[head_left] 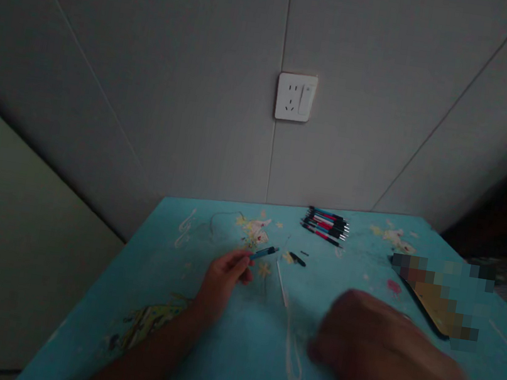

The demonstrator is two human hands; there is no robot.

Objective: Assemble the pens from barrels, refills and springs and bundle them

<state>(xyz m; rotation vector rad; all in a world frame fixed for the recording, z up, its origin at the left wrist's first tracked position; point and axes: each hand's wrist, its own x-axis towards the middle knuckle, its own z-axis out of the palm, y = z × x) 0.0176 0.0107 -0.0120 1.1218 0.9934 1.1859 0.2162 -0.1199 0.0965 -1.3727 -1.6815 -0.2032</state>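
Between the thumb and fingers of my left hand (228,270) is a blue pen barrel (264,253) with a dark tip end pointing right. My right hand (369,340) is close to the camera at the lower right, blurred by motion, so its fingers cannot be made out. On the tabletop, right of the left hand, lies a thin white pen refill (282,283). A short black pen part (297,259) and a smaller dark piece (304,253), perhaps a spring, rest just beyond it.
Several pens (324,226) with red, blue and black barrels lie side by side near the back edge. At the right is a partly pixelated phone-like object (430,299). The table (125,285) has a blue patterned cover and meets a grey wall with a white socket (295,97).
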